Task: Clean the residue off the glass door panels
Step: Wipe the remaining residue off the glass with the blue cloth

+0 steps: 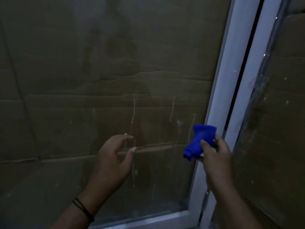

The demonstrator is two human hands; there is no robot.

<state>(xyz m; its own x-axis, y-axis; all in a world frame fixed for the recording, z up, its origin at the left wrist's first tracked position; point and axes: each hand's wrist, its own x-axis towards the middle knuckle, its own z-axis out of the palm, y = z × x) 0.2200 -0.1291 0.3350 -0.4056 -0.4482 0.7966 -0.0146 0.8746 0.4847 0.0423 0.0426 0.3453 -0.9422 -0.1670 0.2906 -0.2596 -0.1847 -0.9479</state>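
At lower right, by the white door frame (pixel 219 100): scraping streaked glass.
Right hand (pixel 216 156) pinches a blue plastic scraper (pixel 198 141); left hand (pixel 113 161) hovers loosely open over the smeared glass door panel (pixel 99 63). No writing visible.

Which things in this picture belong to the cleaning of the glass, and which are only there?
Part of the job:
- left glass panel with pale streaks
- right glass panel, speckled
- blue scraper, held in the right hand
- left hand, near the glass

Only there:
- white door frame
- cardboard behind the glass
- black wristbands
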